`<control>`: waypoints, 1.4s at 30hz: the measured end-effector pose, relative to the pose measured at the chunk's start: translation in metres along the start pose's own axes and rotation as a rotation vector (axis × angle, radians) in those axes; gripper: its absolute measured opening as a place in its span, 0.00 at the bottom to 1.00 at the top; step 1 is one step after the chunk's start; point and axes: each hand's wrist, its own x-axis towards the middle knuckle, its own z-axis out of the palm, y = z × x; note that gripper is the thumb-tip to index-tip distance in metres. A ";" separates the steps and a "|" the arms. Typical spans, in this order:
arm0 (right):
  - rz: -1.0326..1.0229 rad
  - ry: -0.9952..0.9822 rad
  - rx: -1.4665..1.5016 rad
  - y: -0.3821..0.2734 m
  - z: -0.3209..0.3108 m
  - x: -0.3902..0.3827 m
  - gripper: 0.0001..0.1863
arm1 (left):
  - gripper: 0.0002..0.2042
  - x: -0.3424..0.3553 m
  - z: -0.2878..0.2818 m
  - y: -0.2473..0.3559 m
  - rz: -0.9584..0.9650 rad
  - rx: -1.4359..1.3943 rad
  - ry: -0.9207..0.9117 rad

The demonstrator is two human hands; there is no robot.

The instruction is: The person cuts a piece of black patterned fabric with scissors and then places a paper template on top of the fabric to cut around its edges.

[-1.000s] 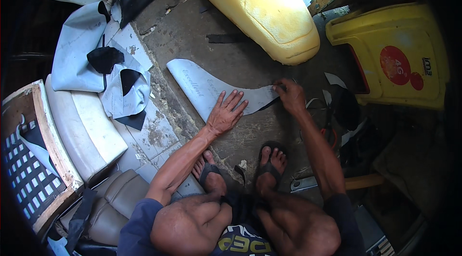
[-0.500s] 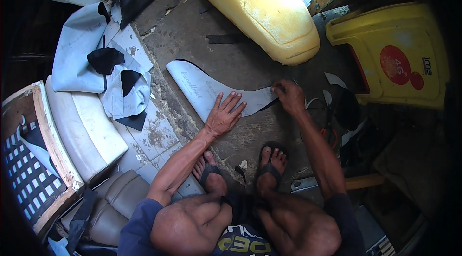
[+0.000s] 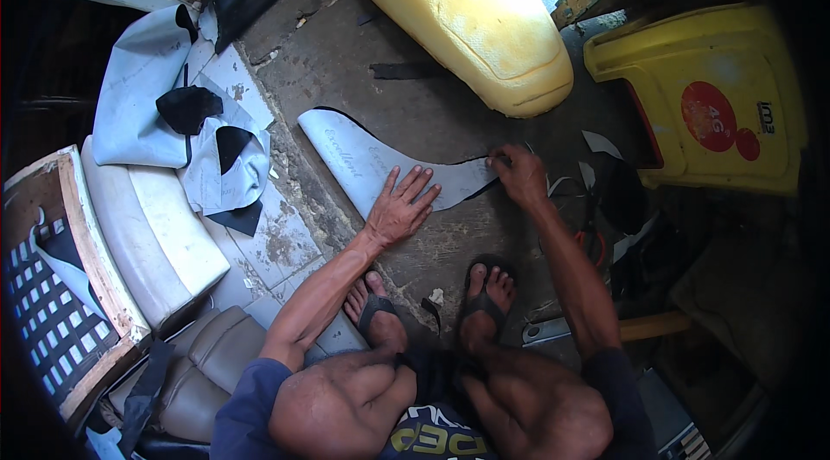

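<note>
A curved piece of upholstery vinyl (image 3: 354,153), pale backing up with black showing along its edges, lies on the dark work board (image 3: 337,54). My left hand (image 3: 400,209) rests flat on its lower edge, fingers spread. At the narrow right end, my right hand (image 3: 519,175) has thumb and fingers pinched together on the tip of the vinyl. Whether anything small is also between those fingers is hidden. Beyond the piece sits a yellow foam seat pad (image 3: 471,28), apart from both hands.
To the right stand a yellow plastic stool (image 3: 718,105) and orange-handled scissors (image 3: 596,244) among black scraps. On the left are rolled vinyl (image 3: 143,88), crumpled offcuts (image 3: 229,170), a white cushion (image 3: 156,235) and a wooden frame with black webbing (image 3: 60,304). A brown padded seat (image 3: 207,365) lies lower left.
</note>
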 end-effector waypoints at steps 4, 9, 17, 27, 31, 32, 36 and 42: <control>-0.005 0.005 0.016 0.001 0.001 0.001 0.11 | 0.23 -0.001 -0.001 0.002 -0.003 0.010 0.000; 0.008 0.044 -0.001 0.003 0.005 0.002 0.11 | 0.23 0.000 -0.001 0.003 -0.012 0.014 0.004; -0.002 0.066 -0.072 -0.003 0.009 0.001 0.11 | 0.23 -0.008 -0.003 0.001 -0.009 0.026 -0.003; -0.069 0.061 -0.041 0.008 0.012 0.000 0.11 | 0.24 -0.007 -0.005 -0.004 0.026 0.006 -0.029; -0.060 0.066 -0.026 0.009 0.012 0.001 0.10 | 0.25 -0.007 -0.006 -0.003 0.042 0.013 -0.022; -0.068 0.064 -0.019 0.009 0.012 0.001 0.10 | 0.25 -0.007 -0.006 -0.004 0.048 0.016 -0.018; -0.083 0.047 0.001 0.009 0.009 0.001 0.09 | 0.26 -0.009 -0.005 -0.008 0.058 0.036 -0.047; -0.102 0.047 0.027 0.013 0.009 0.001 0.09 | 0.28 -0.008 -0.005 -0.011 0.082 0.041 -0.072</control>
